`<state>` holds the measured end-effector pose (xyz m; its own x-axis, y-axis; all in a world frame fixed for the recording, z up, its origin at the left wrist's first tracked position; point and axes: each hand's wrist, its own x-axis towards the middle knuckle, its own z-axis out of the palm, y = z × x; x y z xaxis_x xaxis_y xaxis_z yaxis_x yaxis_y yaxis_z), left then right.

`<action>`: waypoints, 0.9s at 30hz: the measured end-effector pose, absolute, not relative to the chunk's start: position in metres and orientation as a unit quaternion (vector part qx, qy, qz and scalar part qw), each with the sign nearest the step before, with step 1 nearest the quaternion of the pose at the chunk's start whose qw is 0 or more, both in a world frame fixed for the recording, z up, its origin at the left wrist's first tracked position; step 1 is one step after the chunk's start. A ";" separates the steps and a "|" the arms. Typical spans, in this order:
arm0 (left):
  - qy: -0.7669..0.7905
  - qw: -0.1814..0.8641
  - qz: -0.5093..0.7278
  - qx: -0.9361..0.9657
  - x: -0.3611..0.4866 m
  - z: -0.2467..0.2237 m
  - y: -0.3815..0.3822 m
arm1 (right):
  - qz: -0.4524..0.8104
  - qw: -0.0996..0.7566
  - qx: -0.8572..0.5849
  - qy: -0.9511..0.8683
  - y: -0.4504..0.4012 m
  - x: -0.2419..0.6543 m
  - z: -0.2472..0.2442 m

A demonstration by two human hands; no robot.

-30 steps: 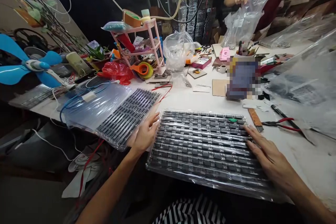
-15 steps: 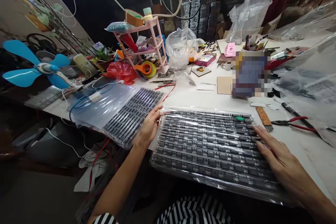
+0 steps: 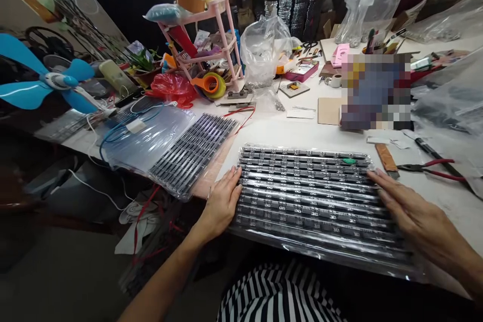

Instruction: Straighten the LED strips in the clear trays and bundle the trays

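Observation:
A transparent plastic tray with rows of small black electronic parts lies in front of me, its near edge by the table's front edge. A green mark shows near its far right corner. My left hand grips the tray's left edge, fingers together along the side and on the rim. On the opposite edge, my right hand holds the tray, fingers stretched along the rim. The undersides of both hands are hidden. Left of my left hand sits a similar filled tray.
Plastic-covered trays lie further left, beside a blue fan. Behind stands a pink rack with tape and red bags. Red-handled pliers and a brown-handled blade lie right of the tray. Plastic bags stand at the back right.
My left hand has come down from the tray's far left corner to the middle of its left side. The tray now lies flatter, and my view has tilted down slightly.

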<state>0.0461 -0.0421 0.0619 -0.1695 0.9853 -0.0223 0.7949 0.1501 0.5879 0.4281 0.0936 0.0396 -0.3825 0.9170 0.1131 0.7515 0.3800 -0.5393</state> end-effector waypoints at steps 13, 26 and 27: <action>0.611 -0.078 0.196 0.763 0.042 0.030 -0.096 | 0.079 0.158 -0.299 -0.938 0.104 0.478 0.041; 0.714 -0.003 0.453 0.534 0.014 0.108 0.015 | 0.067 0.348 -0.525 -0.774 0.108 0.396 0.111; 0.728 0.046 0.433 0.529 0.015 0.105 0.016 | 0.095 0.325 -0.546 -0.767 0.104 0.393 0.110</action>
